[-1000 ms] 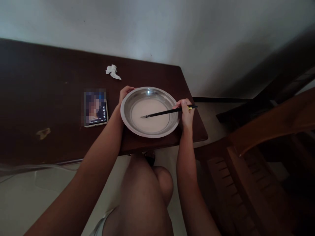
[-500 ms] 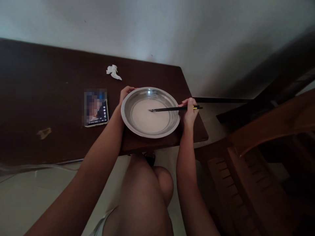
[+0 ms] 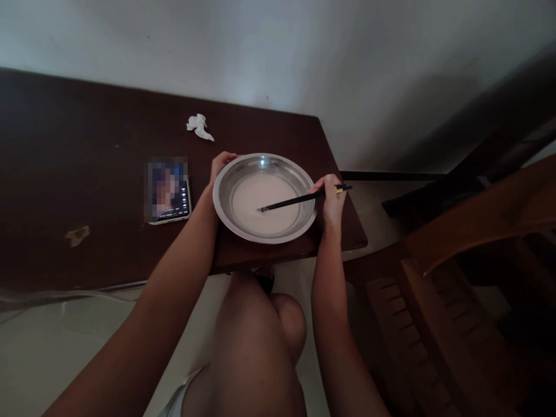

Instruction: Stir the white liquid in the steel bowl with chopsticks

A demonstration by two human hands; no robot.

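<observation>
A shiny metal bowl stands near the front edge of the dark table, holding a pale, milky liquid. My left hand is closed on the bowl's left rim, its fingers partly hidden behind the bowl. In my right hand, at the bowl's right side, is a pair of black chopsticks with gold bands near their upper ends. They slant down to the left over the rim, and their tips dip into the liquid around the middle of the bowl.
On the table, left of the bowl, a phone lies propped with its screen lit and partly blurred. Crumpled white tissue lies farther back. A wooden chair stands at the right, and a pale wall rises behind the table.
The chopstick tips have moved slightly left and nearer to me through the liquid, and the chopsticks slant more. My left hand and the bowl stay in place.
</observation>
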